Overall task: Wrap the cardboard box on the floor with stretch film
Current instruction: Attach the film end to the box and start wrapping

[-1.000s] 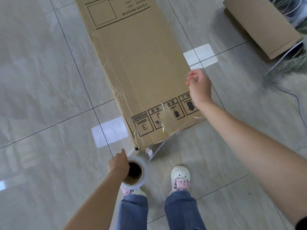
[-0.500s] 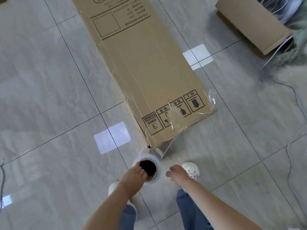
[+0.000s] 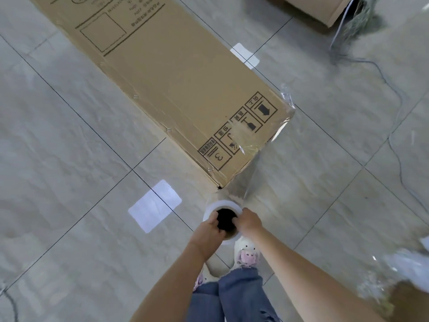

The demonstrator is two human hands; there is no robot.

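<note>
Pale glossy floor tiles (image 3: 69,159) filled the room. Nearest, both hands gripped the stretch film roll (image 3: 222,223) upright, left hand (image 3: 207,232) at seven o'clock of its core, right hand (image 3: 249,220) at three o'clock. A film sheet (image 3: 251,168) ran to the cardboard box (image 3: 176,89) lying at twelve o'clock. Only the near corner was caught (thinly), so a hard pull could probably peel it off. Open floor lay at nine o'clock; cables (image 3: 394,140) at two o'clock might snag feet.
</note>
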